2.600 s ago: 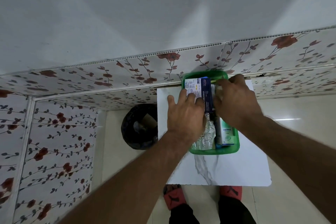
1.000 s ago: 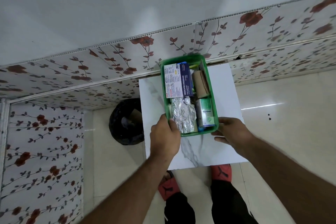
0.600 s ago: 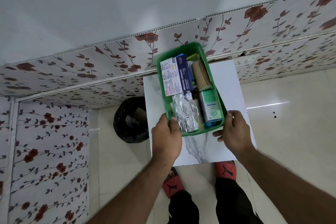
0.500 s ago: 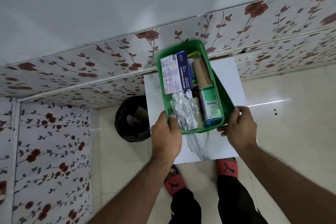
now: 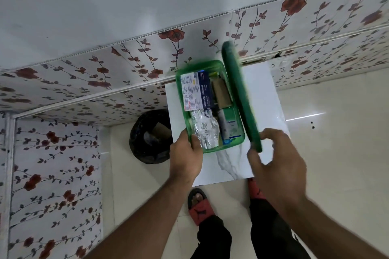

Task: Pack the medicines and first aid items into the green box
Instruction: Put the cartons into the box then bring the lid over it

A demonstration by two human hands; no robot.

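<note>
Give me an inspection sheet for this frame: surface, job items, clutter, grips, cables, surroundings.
Surface: white marbled table.
Job's things: green box packed with medicated dressing carton, foil strips, brown roll, small carton; green lid tilted on edge, blurred.
Clutter: nothing seen.
Grips: left hand on box corner; right hand on lid.
Cables: nothing seen.
Surroundings: black bin, floral wall panels.

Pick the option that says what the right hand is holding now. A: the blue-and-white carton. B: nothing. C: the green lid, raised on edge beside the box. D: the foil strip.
C: the right hand grips the green lid, tilted up along the green box edge.
</note>
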